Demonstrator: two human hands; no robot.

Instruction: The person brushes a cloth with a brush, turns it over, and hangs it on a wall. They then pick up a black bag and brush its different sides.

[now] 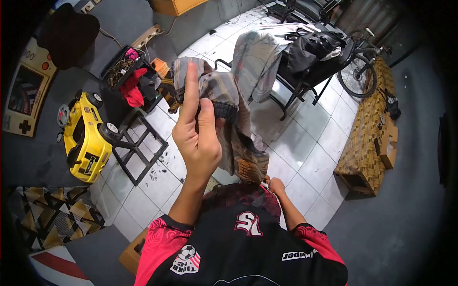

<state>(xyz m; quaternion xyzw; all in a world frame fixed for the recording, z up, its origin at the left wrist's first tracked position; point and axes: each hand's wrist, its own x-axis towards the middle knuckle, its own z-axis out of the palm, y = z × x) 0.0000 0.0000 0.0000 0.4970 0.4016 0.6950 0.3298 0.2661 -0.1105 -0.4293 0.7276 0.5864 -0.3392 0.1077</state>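
A grey and brown striped garment with a dark gathered elastic band hangs in front of my body. My left hand is raised against it, index finger pointing up and thumb beside the band. Its other fingers are curled at the cloth, partly hidden behind the thumb and palm. Low down, by my waist, my right hand has its fingers closed at the garment's brown patterned lower end. Exactly how those fingers grip is too small to make out.
To the left are a yellow toy car, a black frame and a black bin with red cloth. Ahead stands a chair draped with cloth and bags. A bicycle and a woven bench line the right.
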